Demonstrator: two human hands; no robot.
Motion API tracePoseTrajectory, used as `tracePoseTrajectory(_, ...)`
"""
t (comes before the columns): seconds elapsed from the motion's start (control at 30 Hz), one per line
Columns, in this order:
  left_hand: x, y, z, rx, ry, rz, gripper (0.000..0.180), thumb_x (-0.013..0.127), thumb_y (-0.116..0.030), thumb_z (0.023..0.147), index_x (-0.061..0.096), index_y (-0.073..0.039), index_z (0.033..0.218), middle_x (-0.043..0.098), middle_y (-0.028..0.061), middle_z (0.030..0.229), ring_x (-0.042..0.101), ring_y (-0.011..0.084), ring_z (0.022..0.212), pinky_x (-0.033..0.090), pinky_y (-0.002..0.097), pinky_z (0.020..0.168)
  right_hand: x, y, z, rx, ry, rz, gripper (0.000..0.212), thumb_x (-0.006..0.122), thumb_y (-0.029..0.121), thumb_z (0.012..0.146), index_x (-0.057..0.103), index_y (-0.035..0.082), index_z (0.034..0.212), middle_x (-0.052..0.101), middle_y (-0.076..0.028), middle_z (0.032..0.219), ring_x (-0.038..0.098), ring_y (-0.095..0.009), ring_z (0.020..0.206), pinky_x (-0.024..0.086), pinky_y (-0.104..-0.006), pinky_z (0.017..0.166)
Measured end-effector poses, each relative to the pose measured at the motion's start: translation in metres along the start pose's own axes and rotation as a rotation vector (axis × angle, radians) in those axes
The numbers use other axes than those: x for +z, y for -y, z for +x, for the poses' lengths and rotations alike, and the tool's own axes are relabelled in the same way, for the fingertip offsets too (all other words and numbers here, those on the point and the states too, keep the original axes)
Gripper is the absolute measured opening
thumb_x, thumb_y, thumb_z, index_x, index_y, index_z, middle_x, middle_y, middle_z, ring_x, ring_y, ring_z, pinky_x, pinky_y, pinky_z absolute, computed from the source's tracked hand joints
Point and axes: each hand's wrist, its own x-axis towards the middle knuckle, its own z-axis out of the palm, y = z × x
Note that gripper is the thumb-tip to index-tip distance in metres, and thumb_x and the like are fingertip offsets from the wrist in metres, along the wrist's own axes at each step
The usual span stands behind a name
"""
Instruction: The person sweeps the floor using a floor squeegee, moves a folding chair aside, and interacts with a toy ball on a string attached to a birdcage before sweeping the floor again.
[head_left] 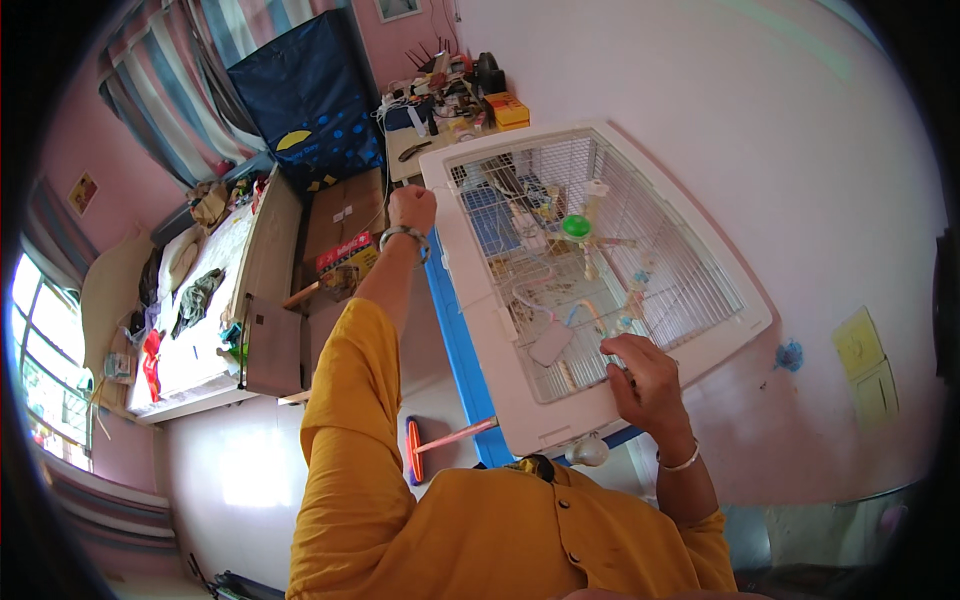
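A large pet cage [505,345] with a white frame and a wire-grid top stands in front of me. Through the wires show a green round piece [576,226], a curved rope perch [590,314] and several coloured hanging toys. My left hand [412,208] is closed in a fist at the cage's far left corner; whatever its fingers hold is hidden. Over the near right part of the grid is my right hand [648,382], its fingers curled toward the thumb at the wires. I cannot make out anything between them. A white round knob-like piece [587,452] sits at the near edge.
Blue framing [455,335] runs beneath the cage's left side. A broom [414,450] lies near its foot. Beyond stands a cluttered table [400,142], with a cardboard box [345,215] beside it. At left is a bed [215,290] with clothes; a wall [770,180] borders the right.
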Motion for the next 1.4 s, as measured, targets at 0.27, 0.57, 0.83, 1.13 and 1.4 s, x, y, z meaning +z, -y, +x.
tracePoseTrajectory(0.27,0.010,0.053,0.008,-0.148,0.058,-0.014,0.022,0.056,-0.019,0.070,0.068,-0.001,0.072,0.063,0.0213,0.070,0.063,0.0342,0.070,0.050,0.0400,0.068,-0.001,0.004,0.002,0.018,0.024,0.008,0.025,0.058,-0.002,0.070,0.058,-0.002,0.095,0.060,-0.017,0.085,0.059,-0.033,0.079,0.049,-0.0366,0.070)
tracePoseTrajectory(0.57,0.008,0.003,0.011,0.004,-0.084,0.001,0.020,0.057,-0.018,0.069,0.068,-0.002,0.070,0.062,0.0207,0.069,0.063,0.0347,0.067,0.050,0.0410,0.066,0.001,0.003,0.002,-0.033,0.007,-0.077,0.024,0.059,-0.001,0.070,0.058,-0.002,0.094,0.060,-0.018,0.085,0.059,-0.034,0.080,0.049,-0.0377,0.070)
tracePoseTrajectory(0.83,0.017,0.010,0.047,-0.028,-0.190,0.080,0.018,0.054,-0.014,0.067,0.066,-0.001,0.067,0.060,0.0232,0.067,0.062,0.0349,0.062,0.049,0.0406,0.058,-0.002,0.005,0.002,0.003,0.019,-0.098,0.024,0.058,-0.001,0.069,0.058,-0.002,0.093,0.061,-0.017,0.084,0.060,-0.033,0.079,0.049,-0.0380,0.071)
tracePoseTrajectory(1.13,0.028,0.048,0.033,-0.063,-0.117,0.147,0.023,0.051,-0.017,0.068,0.067,-0.002,0.074,0.061,0.0239,0.075,0.062,0.0378,0.074,0.050,0.0426,0.067,-0.002,0.003,0.004,0.014,0.002,-0.056,0.023,0.057,-0.003,0.068,0.058,-0.004,0.092,0.061,-0.017,0.081,0.060,-0.033,0.077,0.050,-0.0361,0.068)
tracePoseTrajectory(1.4,0.006,0.199,-0.116,-0.348,-0.099,-0.151,0.019,0.051,-0.013,0.071,0.062,0.002,0.068,0.052,0.0145,0.049,0.053,0.0149,0.047,0.041,0.0351,0.046,-0.002,0.001,0.008,-0.054,0.009,-0.012,0.026,0.057,-0.004,0.067,0.057,-0.005,0.094,0.059,-0.018,0.083,0.059,-0.033,0.078,0.049,-0.0368,0.069)
